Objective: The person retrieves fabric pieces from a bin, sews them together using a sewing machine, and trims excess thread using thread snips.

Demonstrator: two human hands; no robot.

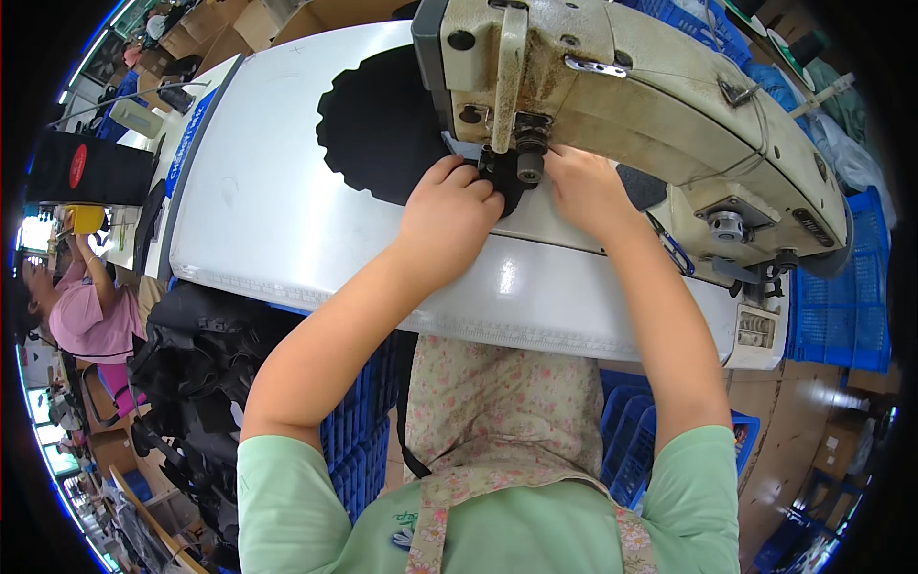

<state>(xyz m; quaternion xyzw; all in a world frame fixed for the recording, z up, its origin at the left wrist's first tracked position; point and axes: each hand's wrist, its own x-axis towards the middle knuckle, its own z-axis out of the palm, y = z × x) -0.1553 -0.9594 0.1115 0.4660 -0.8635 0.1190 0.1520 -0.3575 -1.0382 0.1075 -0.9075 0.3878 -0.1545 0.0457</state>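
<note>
Left hand (451, 215) curled onto black fabric (378, 124), right hand (588, 187) apart, grip hidden from me; if fabric slips, either could catch under sewing machine (650, 105).

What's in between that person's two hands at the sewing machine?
Between the left hand and the right hand, the head view shows the dark lower fittings of the sewing machine, with part of the black scalloped piece below them.
</note>
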